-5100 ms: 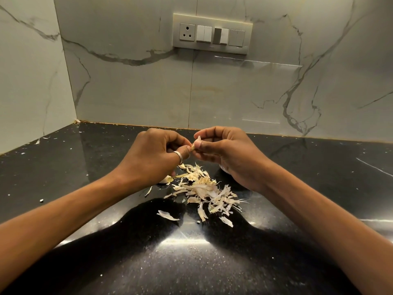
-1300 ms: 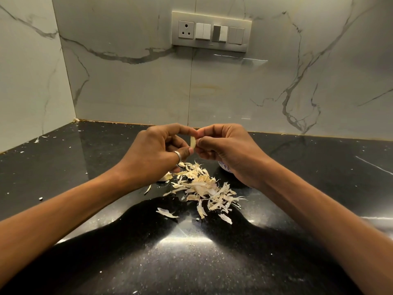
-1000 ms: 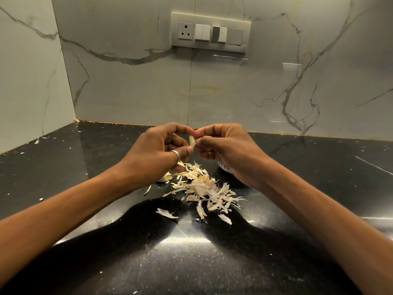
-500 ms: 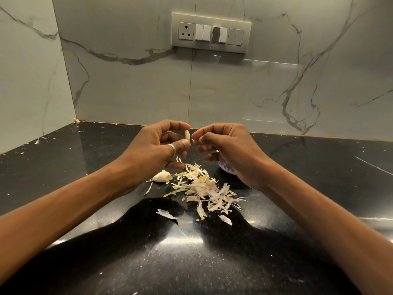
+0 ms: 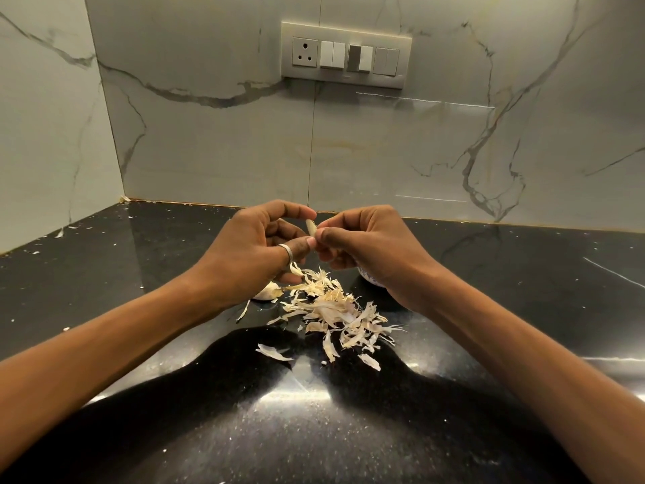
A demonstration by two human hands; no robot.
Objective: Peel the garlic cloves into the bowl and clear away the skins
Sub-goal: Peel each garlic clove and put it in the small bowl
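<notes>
A small pale garlic clove (image 5: 310,227) is held up between both hands above the black counter. My left hand (image 5: 254,249), with a ring on the thumb, pinches it between forefinger and thumb. My right hand (image 5: 366,246) pinches its right side with thumb and forefinger. Below the hands lies a loose heap of garlic skins (image 5: 335,309). A piece of unpeeled garlic (image 5: 267,292) rests on the counter under my left wrist. A small white bowl (image 5: 368,277) is mostly hidden behind my right hand.
The black polished countertop (image 5: 139,260) meets marble walls at the back and left, forming a corner. Small skin flecks are scattered over the counter. A switch and socket plate (image 5: 345,54) is on the back wall.
Both hands have lifted a little and my left fingers have loosened, which uncovers the unpeeled garlic piece on the counter. The clove stays pinched between both hands.
</notes>
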